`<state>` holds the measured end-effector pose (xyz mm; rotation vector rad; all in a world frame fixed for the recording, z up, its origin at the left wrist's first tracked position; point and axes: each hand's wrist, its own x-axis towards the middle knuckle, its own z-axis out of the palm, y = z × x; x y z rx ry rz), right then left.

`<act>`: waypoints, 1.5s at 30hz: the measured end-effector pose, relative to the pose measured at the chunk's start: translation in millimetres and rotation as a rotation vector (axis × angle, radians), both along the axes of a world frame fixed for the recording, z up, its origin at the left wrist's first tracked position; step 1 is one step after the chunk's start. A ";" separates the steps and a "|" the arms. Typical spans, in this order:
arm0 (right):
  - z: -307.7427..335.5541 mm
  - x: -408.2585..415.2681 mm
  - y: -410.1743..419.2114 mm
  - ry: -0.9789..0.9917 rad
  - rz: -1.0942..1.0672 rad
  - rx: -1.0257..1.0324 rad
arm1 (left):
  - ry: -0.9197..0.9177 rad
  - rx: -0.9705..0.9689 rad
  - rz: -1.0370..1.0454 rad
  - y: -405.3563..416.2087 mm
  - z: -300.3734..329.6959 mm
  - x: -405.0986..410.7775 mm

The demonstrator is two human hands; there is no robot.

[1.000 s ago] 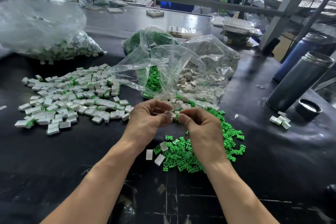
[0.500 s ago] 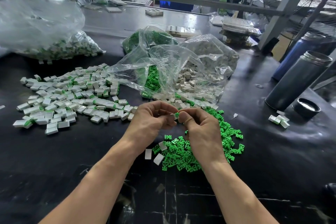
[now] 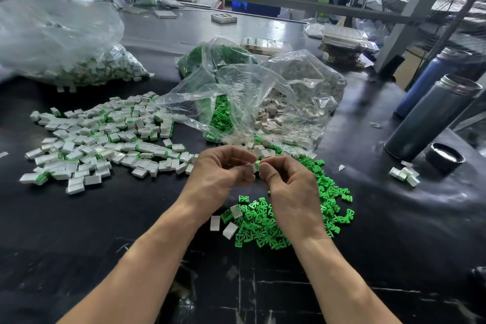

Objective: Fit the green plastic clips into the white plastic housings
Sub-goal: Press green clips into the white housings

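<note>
Above the middle of the worktop [image 3: 79, 218], the left hand [image 3: 221, 176] pinched a housing [image 3: 253, 167] and the right hand [image 3: 286, 184] pinched a clip [image 3: 258, 165]; a skewed push could have jammed or dropped it.

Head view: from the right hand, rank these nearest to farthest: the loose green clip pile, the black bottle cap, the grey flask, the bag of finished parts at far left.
1. Loose green clip pile: directly under the right hand.
2. Black bottle cap: right of it, on the table.
3. Grey flask: just behind the cap, farther right.
4. Bag of finished parts: far left, at the back.
</note>
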<state>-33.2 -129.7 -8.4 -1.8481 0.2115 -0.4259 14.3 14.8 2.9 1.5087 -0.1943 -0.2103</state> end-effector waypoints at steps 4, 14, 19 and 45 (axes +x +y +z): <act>-1.4 0.8 -0.6 0.018 -0.004 -0.038 | 0.014 -0.011 0.025 -2.1 0.1 -0.3; -2.8 1.2 -2.5 0.069 0.017 0.137 | 0.068 -0.025 0.001 -2.1 1.6 -2.2; -3.0 -0.8 -2.0 0.043 0.008 0.082 | 0.028 -0.004 0.005 -3.5 -0.5 -3.2; 1.5 -7.9 -11.7 0.105 0.096 -0.208 | -0.135 0.274 -0.081 4.3 -0.2 -4.0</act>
